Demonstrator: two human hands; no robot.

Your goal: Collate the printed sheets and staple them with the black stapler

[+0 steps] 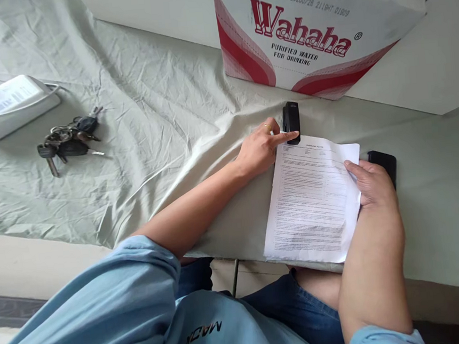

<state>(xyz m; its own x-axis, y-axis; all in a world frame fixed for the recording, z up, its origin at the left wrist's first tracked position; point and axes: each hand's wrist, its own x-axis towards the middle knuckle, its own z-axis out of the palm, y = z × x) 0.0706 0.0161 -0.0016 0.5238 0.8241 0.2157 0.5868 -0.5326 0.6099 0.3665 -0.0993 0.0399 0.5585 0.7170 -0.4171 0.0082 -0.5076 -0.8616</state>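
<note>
A black stapler point(292, 121) sits at the top left corner of a printed paper sheet point(310, 202), which lies under its lower end. My left hand point(257, 149) reaches to it from the left, index finger stretched across the stapler's lower end and the other fingers curled. Whether the thumb is under the paper is hidden. On the sheet's right edge, my right hand point(375, 180) grips the paper, thumb on top and fingers beneath or behind it. Part of a black rectangular object point(385, 163) shows just behind my right hand; its kind is unclear.
A white and red water carton point(302, 37) stands behind the stapler. To the left, a bunch of keys point(70, 140) lies on the wrinkled pale green cloth point(158, 92). Farther left is a white box-like device point(19, 110) with a cable.
</note>
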